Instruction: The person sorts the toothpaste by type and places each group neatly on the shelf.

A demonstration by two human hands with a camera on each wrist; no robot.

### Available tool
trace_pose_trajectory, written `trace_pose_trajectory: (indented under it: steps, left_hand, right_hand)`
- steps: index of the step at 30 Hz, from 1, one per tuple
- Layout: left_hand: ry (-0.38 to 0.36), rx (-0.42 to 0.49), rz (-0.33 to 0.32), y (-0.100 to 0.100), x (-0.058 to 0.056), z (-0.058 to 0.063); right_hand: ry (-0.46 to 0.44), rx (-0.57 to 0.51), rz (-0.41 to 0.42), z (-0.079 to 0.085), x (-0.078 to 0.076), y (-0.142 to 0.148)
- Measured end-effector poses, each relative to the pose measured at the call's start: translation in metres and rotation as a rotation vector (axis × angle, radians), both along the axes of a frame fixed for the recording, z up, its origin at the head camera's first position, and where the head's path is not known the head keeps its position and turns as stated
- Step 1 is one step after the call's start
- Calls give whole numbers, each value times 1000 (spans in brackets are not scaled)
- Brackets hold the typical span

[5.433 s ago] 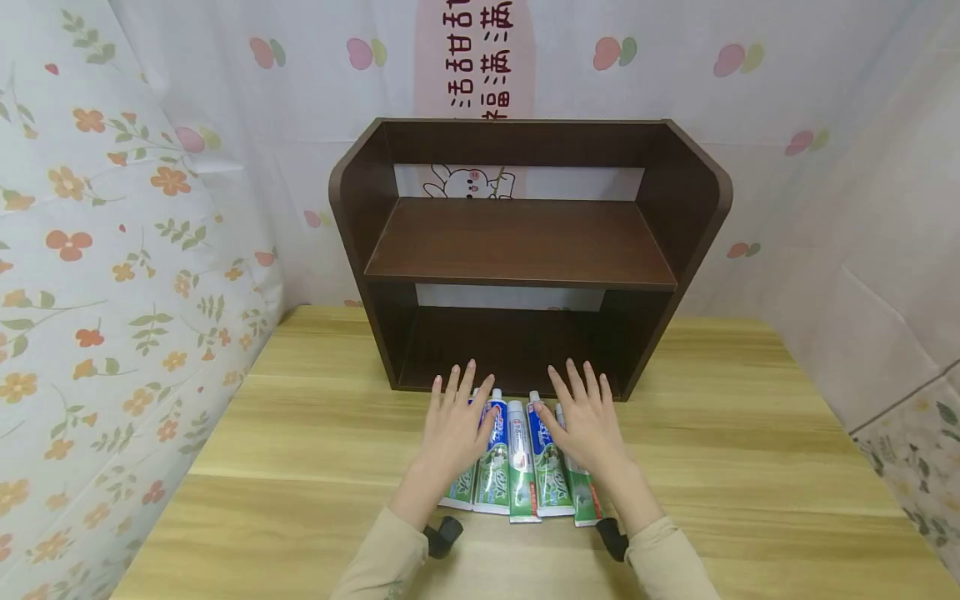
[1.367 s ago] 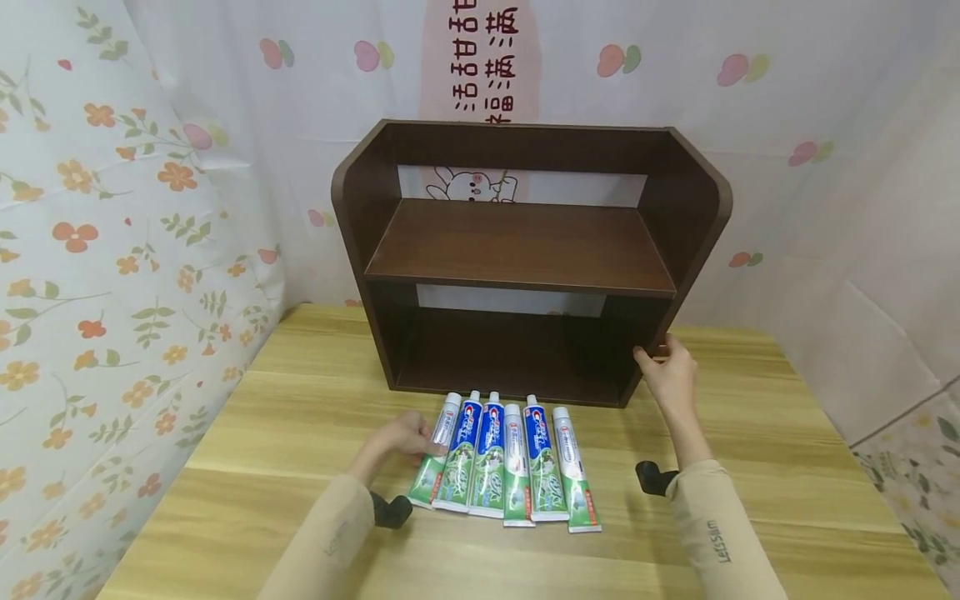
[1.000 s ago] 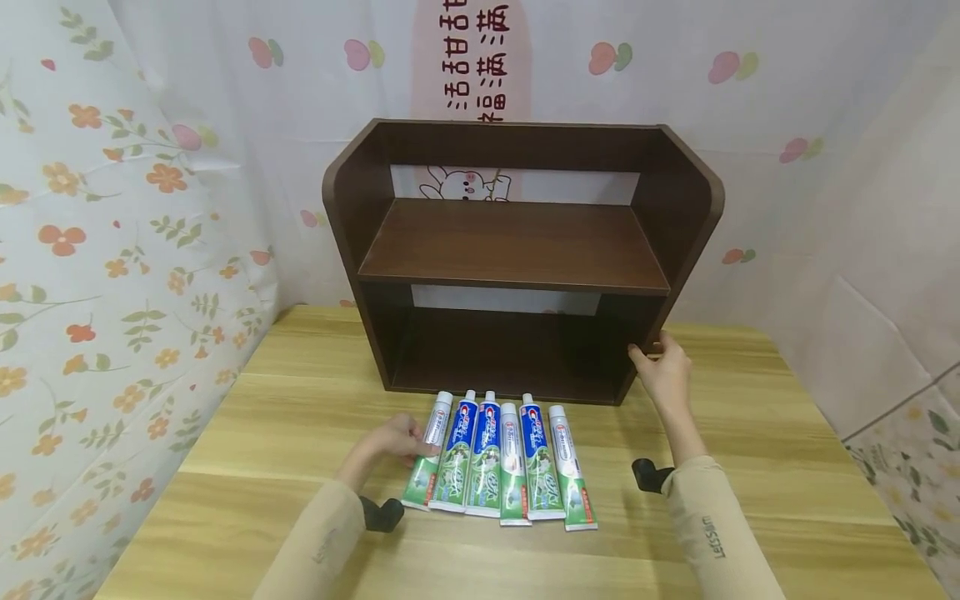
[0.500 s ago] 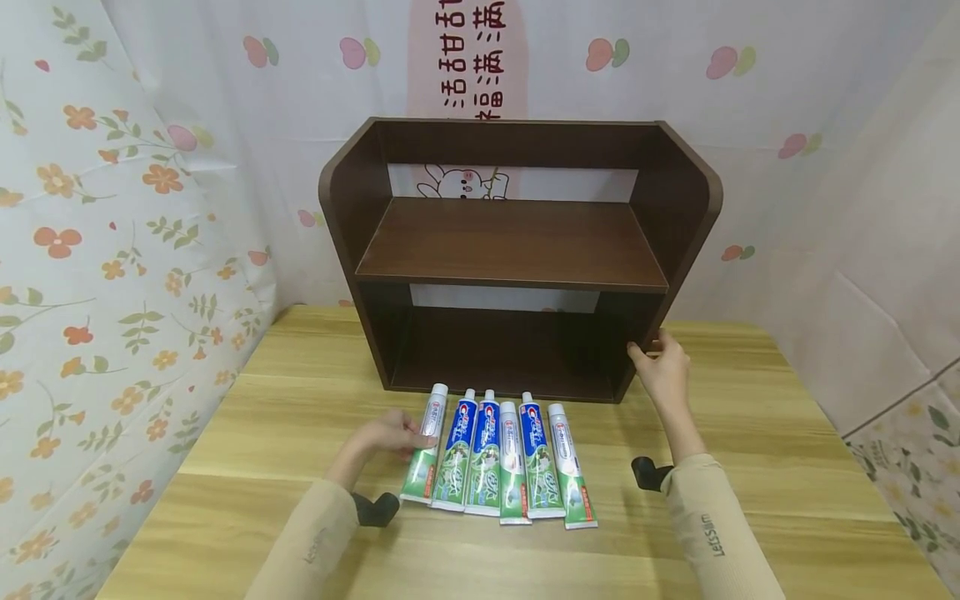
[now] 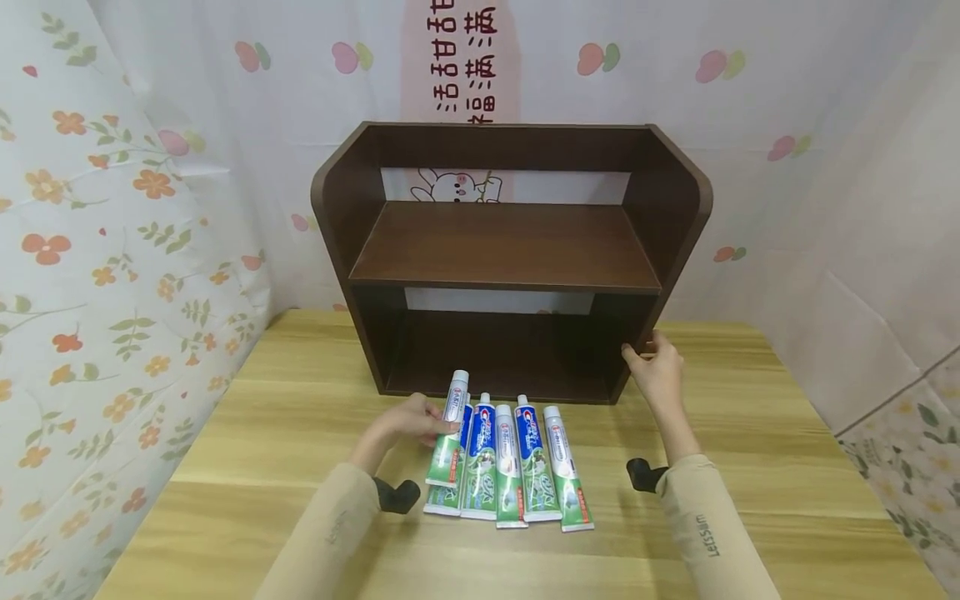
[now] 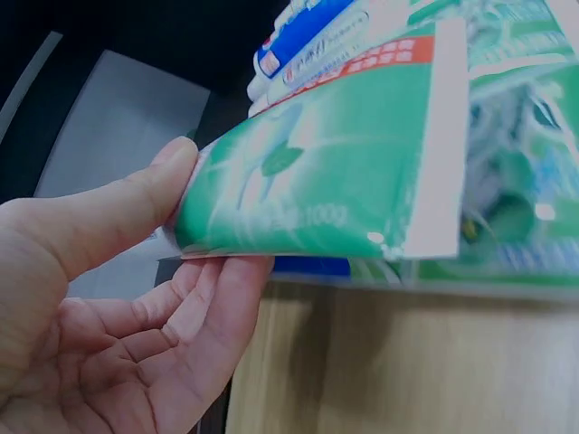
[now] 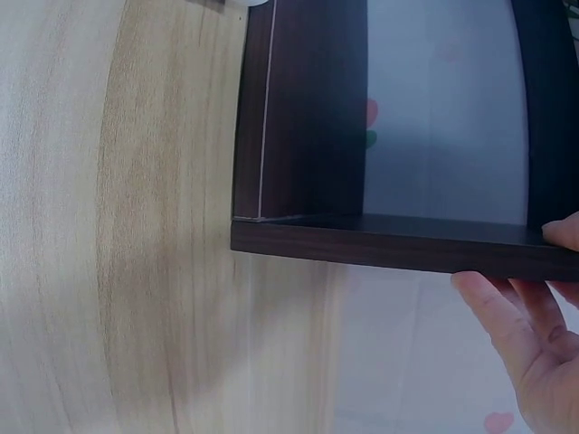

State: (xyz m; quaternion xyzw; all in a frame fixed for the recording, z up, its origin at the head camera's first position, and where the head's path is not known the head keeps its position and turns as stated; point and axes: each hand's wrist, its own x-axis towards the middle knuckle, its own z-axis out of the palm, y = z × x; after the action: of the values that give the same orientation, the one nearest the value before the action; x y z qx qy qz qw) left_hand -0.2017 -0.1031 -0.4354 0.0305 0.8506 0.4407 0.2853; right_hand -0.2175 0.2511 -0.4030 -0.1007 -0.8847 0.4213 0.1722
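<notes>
Between thumb and fingers of the left hand [image 5: 412,418], one toothpaste tube [image 6: 317,172] is pinched, and below them lies another tube [image 5: 443,500]; the right hand [image 5: 661,375] grips the shelf [image 5: 506,246] by its side.

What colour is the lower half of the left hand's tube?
The tube is green there, with a red patch and white end; clearest in left wrist view.

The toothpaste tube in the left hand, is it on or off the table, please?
Off: the left hand pinches the toothpaste tube, held up over the neighbouring tube.
</notes>
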Motion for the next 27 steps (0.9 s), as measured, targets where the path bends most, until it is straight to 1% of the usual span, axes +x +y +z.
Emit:
trace_pose_trajectory:
  steps: [2,6,9,15,21,25,27]
  left_hand:
    - [3,13,-13,7,-3,2]
    - [-9,46,4,22,-8,5]
    - [-17,43,13,32,-12,7]
    - [-3,7,-10,52,-21,9]
    - [-17,39,11,71,-30,11]
    - [-26,61,13,83,-35,12]
    - [-24,53,13,89,-37,13]
  right_hand:
    - [-1,-5,1,0,0,1]
    - [-10,-8,5,0,0,2]
    - [-12,1,4,0,0,2]
    - [-6,-4,5,-1,2,3]
    - [-41,-6,19,-1,2,3]
    - [-29,-7,17,1,1,3]
    - [-23,-4,10,1,1,3]
